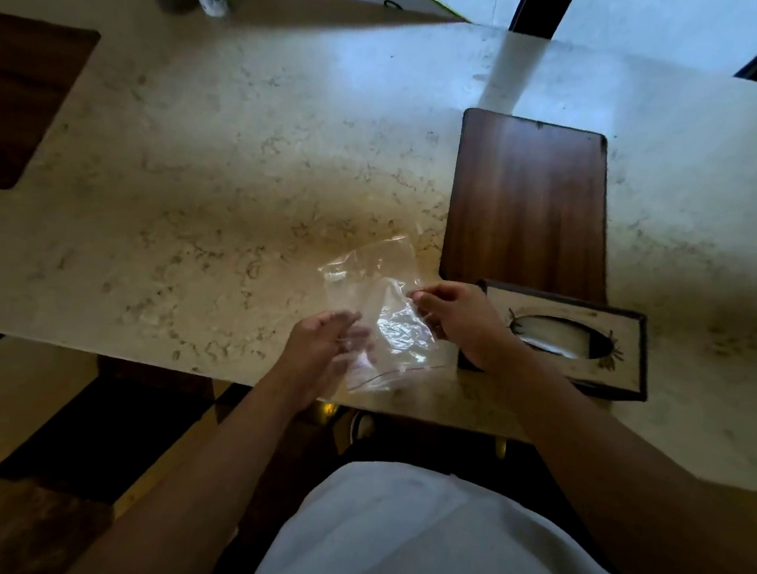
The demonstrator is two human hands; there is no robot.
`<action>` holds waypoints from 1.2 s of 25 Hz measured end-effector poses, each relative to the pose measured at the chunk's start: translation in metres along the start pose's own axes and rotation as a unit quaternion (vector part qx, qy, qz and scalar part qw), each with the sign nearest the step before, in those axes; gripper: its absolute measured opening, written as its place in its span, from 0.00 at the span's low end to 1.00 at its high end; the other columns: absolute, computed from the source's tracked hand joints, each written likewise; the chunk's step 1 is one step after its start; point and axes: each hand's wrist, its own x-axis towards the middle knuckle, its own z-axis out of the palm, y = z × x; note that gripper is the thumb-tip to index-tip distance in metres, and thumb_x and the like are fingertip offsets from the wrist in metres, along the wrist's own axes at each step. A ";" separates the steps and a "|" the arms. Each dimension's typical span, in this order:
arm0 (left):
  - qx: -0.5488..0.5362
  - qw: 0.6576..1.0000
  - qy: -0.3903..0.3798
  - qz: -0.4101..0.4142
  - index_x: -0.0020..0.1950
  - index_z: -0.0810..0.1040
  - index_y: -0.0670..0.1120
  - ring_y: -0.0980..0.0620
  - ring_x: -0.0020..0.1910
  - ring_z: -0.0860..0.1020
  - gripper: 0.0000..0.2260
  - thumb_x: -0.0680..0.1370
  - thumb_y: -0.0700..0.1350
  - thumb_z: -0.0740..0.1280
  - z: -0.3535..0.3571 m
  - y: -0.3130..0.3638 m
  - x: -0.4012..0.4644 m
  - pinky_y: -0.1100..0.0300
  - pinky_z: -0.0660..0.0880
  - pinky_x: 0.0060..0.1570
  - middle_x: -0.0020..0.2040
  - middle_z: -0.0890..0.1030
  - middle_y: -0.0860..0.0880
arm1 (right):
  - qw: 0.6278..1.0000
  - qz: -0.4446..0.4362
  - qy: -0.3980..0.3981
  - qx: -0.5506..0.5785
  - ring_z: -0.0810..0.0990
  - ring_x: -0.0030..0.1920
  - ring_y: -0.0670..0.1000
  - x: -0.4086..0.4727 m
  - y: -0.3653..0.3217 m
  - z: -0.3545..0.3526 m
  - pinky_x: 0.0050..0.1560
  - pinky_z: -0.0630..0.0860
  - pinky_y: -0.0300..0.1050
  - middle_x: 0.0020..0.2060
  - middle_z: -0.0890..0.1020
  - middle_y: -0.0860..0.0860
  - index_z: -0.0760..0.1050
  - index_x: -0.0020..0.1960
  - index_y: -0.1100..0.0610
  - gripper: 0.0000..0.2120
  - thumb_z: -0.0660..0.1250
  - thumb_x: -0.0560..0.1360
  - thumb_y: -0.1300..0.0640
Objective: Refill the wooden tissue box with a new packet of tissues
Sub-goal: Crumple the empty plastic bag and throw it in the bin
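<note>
Head view, lower centre: we pinch an empty clear wrapper [382, 315] w/ right hand [462, 320] fingers closed on its edge; left hand [317, 350] grips its lower side; wooden tissue box [596, 344] sits just right, white tissue in slot; wood board [527, 204] above it on marble counter [239, 167].

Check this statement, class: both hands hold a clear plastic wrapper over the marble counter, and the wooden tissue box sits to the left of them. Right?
Wrong side. The head view shows the wooden tissue box to the right of the hands, beside the right hand. The left hand shares the clear plastic wrapper over the marble counter.

Hands [390, 330] on clear wrapper [379, 305]
</note>
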 end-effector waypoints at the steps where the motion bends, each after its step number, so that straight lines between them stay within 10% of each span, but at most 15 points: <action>1: 0.030 0.999 -0.011 0.002 0.50 0.84 0.40 0.49 0.37 0.85 0.06 0.79 0.42 0.69 0.006 0.001 -0.001 0.55 0.82 0.36 0.44 0.86 0.41 | 1.000 -0.016 0.021 -0.001 0.78 0.28 0.42 -0.005 -0.001 -0.006 0.29 0.76 0.35 0.34 0.83 0.50 0.85 0.48 0.53 0.07 0.68 0.80 0.58; 11: 0.119 0.988 -0.052 0.084 0.46 0.86 0.42 0.44 0.37 0.86 0.08 0.80 0.34 0.67 0.089 0.007 -0.013 0.53 0.83 0.35 0.41 0.87 0.39 | 0.985 -0.143 0.089 0.035 0.80 0.32 0.47 -0.061 0.024 -0.100 0.33 0.80 0.40 0.34 0.84 0.48 0.84 0.54 0.49 0.11 0.65 0.81 0.61; 17: 0.147 0.973 -0.132 0.118 0.53 0.86 0.43 0.41 0.44 0.87 0.12 0.77 0.30 0.69 0.145 -0.010 -0.036 0.51 0.84 0.37 0.51 0.87 0.39 | 0.977 -0.131 0.148 0.079 0.75 0.27 0.42 -0.100 0.044 -0.148 0.29 0.72 0.34 0.32 0.83 0.52 0.86 0.42 0.51 0.18 0.61 0.80 0.65; 22: 0.041 0.983 -0.175 -0.033 0.48 0.86 0.37 0.40 0.47 0.87 0.13 0.71 0.38 0.64 0.198 -0.012 -0.040 0.47 0.83 0.44 0.52 0.85 0.36 | 0.965 -0.117 0.184 0.148 0.86 0.41 0.50 -0.132 0.066 -0.188 0.37 0.80 0.41 0.39 0.88 0.49 0.87 0.38 0.50 0.21 0.60 0.79 0.65; 25: 0.150 0.967 -0.204 -0.039 0.53 0.82 0.41 0.41 0.50 0.85 0.12 0.72 0.43 0.73 0.239 -0.023 -0.043 0.45 0.83 0.49 0.57 0.82 0.38 | 0.953 -0.111 0.222 0.173 0.84 0.39 0.50 -0.155 0.087 -0.211 0.39 0.80 0.46 0.40 0.86 0.51 0.86 0.42 0.54 0.08 0.70 0.73 0.65; 30: 0.271 0.902 -0.327 -0.079 0.66 0.77 0.40 0.38 0.55 0.83 0.29 0.66 0.39 0.78 0.314 -0.064 -0.054 0.38 0.80 0.58 0.59 0.82 0.37 | 0.907 -0.105 0.335 0.232 0.84 0.36 0.49 -0.204 0.140 -0.242 0.40 0.84 0.48 0.44 0.76 0.54 0.79 0.62 0.57 0.23 0.66 0.72 0.76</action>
